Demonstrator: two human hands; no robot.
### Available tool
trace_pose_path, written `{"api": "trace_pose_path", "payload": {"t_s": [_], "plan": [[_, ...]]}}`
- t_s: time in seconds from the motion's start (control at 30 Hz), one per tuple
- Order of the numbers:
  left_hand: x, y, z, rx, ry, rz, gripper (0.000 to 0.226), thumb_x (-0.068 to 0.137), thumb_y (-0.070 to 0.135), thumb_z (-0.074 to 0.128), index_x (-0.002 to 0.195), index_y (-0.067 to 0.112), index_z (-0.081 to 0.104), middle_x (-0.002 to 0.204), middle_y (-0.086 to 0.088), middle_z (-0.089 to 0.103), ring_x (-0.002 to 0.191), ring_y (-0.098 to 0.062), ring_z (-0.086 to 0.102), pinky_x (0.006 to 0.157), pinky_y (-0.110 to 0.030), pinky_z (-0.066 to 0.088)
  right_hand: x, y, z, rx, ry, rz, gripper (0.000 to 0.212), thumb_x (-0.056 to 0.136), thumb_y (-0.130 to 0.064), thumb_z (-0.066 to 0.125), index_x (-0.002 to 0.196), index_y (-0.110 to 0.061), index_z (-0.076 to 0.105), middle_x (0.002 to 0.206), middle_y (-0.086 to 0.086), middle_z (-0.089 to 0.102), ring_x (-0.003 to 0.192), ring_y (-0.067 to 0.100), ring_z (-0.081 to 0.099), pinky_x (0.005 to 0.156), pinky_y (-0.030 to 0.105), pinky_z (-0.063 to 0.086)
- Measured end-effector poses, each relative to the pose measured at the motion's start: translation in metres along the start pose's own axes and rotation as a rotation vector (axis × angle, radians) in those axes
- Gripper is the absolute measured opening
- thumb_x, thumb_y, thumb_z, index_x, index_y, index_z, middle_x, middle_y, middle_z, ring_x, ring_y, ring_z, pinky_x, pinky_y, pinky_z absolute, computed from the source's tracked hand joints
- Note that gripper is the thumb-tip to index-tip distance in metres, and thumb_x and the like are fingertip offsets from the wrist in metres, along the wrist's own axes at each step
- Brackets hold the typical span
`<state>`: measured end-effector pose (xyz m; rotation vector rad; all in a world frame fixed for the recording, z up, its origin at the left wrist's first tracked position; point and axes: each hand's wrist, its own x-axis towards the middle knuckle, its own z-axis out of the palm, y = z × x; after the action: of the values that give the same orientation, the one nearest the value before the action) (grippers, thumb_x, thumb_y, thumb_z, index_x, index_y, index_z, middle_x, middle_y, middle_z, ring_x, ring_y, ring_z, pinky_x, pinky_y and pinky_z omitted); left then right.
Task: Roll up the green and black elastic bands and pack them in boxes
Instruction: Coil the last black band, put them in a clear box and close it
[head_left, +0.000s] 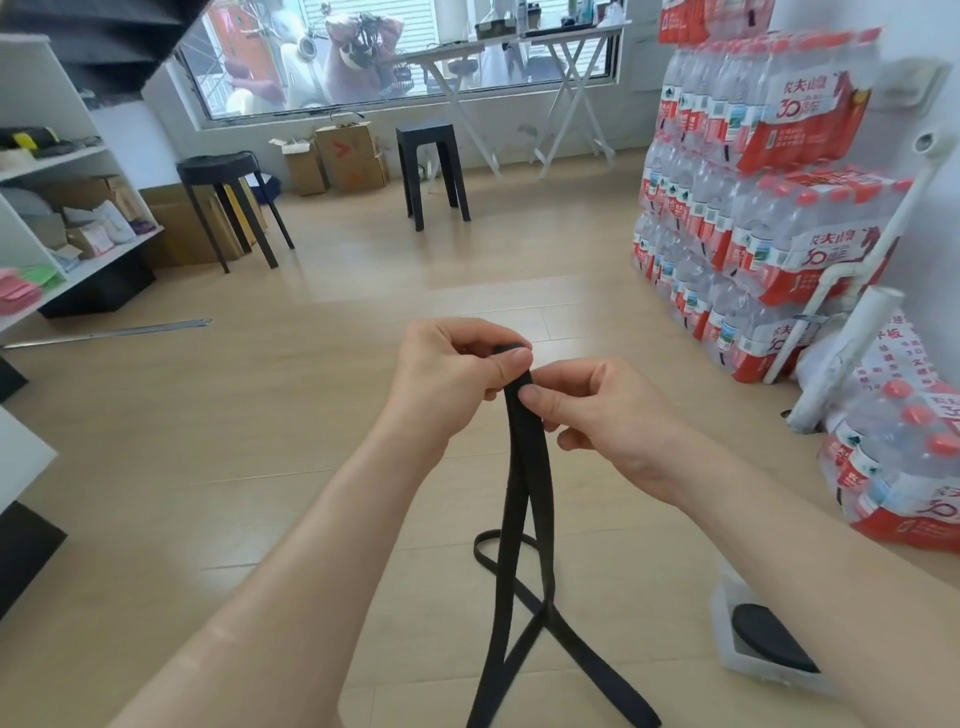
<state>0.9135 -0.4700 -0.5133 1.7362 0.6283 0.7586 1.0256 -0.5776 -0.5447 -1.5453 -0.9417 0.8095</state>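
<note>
Both hands are raised in front of the person, above the wooden floor (234, 441).

1. Left hand (452, 369): fingers curled, thumb pressed down on the folded top end of the black elastic band (522, 467). The hand pinches that end.
2. Right hand (602, 415): fingers curled, thumb and forefinger pinching the band just below the left thumb. The two hands sit close together, and the thumbs almost touch.
3. Band: two strands hang down from the pinch, side by side at first. They cross lower down and run out of the bottom edge of the view. A loose loop of the same band lies on the floor behind the strands.
4. Clear plastic box (727, 654): it stands on the floor to the person's right, partly hidden by the right forearm. A black roll (769, 636) lies inside it.

Surroundings: stacked packs of bottled water (753, 208) along the right wall, two black stools (228, 208) in the middle distance, cardboard cartons (348, 156) under the window, and a white shelf unit (78, 249) on the left.
</note>
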Motion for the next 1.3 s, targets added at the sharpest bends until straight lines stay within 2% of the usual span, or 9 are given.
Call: {"api": "trace_pose_path", "payload": {"t_s": [0.13,0.3,0.43,0.5,0.63,0.73,0.93,1.13,1.3], "plan": [[-0.004,0.002,-0.002,-0.052,-0.030,-0.017,0.011,0.078,-0.003,0.071,0.078,0.007,0.072,0.063,-0.008,0.059,0.048,-0.011,0.051,0.053,-0.021,0.047,-0.004,-0.005,-0.002,-0.041,-0.022,-0.031,0.010,0.092,-0.020,0.063,0.098,-0.019,0.072,0.093,-0.004,0.074,0.082,0.004,0.066,0.059,0.016,0.049],[-0.003,0.004,-0.009,0.066,-0.087,-0.014,0.017,0.083,-0.003,0.067,0.081,0.013,0.073,0.066,-0.004,0.069,0.055,-0.010,0.060,0.060,-0.021,0.054,-0.009,-0.008,-0.002,0.079,-0.050,0.024,0.011,0.093,-0.013,0.062,0.099,-0.008,0.069,0.084,0.010,0.075,0.080,0.023,0.074,0.059,0.023,0.055],[-0.002,-0.001,-0.004,0.365,0.036,0.102,0.026,0.078,0.005,0.074,0.070,0.030,0.070,0.059,0.020,0.065,0.059,0.005,0.061,0.062,-0.011,0.048,-0.010,-0.004,0.013,0.124,0.026,0.060,0.009,0.092,-0.012,0.063,0.092,-0.005,0.069,0.081,0.014,0.074,0.071,0.024,0.073,0.052,0.023,0.052],[-0.002,-0.005,0.001,0.419,0.091,0.145,0.021,0.076,0.007,0.075,0.071,0.027,0.073,0.058,0.027,0.061,0.064,0.009,0.061,0.066,-0.009,0.048,-0.010,-0.005,0.016,0.160,0.055,0.075,0.012,0.094,-0.011,0.061,0.092,-0.003,0.070,0.083,0.016,0.074,0.070,0.023,0.073,0.052,0.022,0.053],[-0.004,-0.012,0.009,0.535,0.142,0.282,0.013,0.077,0.007,0.074,0.085,0.016,0.078,0.074,0.014,0.070,0.074,-0.006,0.064,0.077,-0.027,0.053,-0.011,-0.008,0.012,0.195,0.071,0.093,0.016,0.094,-0.010,0.059,0.095,0.001,0.071,0.084,0.018,0.073,0.071,0.025,0.073,0.055,0.024,0.056],[-0.005,-0.013,0.013,0.452,0.173,0.286,0.014,0.078,0.006,0.073,0.083,0.018,0.077,0.071,0.016,0.069,0.072,-0.011,0.067,0.073,-0.032,0.056,-0.012,-0.010,0.006,0.220,0.083,0.089,0.010,0.091,-0.008,0.063,0.091,-0.002,0.072,0.083,0.018,0.074,0.071,0.025,0.073,0.053,0.024,0.055],[-0.002,-0.005,0.012,0.082,0.151,0.113,0.031,0.080,-0.004,0.070,0.074,0.026,0.071,0.058,0.012,0.068,0.052,-0.003,0.061,0.055,-0.017,0.049,-0.009,-0.011,-0.005,0.171,0.033,0.094,0.016,0.086,-0.021,0.071,0.098,-0.010,0.073,0.093,0.008,0.076,0.080,0.019,0.072,0.050,0.017,0.046],[0.001,-0.001,0.016,0.107,0.148,0.143,0.032,0.074,-0.003,0.075,0.072,0.028,0.070,0.060,0.012,0.069,0.055,-0.002,0.062,0.058,-0.015,0.049,-0.007,-0.011,-0.010,0.156,0.022,0.072,0.012,0.090,-0.012,0.066,0.100,-0.005,0.068,0.102,0.018,0.072,0.086,0.024,0.070,0.052,0.021,0.050],[0.003,-0.001,0.020,0.331,0.192,0.274,0.022,0.074,0.002,0.076,0.078,0.023,0.075,0.071,0.020,0.066,0.071,0.001,0.064,0.065,-0.006,0.046,-0.005,-0.010,-0.001,0.188,0.070,0.012,0.010,0.096,-0.004,0.055,0.096,-0.006,0.064,0.088,0.017,0.074,0.078,0.029,0.074,0.060,0.026,0.057]]}}
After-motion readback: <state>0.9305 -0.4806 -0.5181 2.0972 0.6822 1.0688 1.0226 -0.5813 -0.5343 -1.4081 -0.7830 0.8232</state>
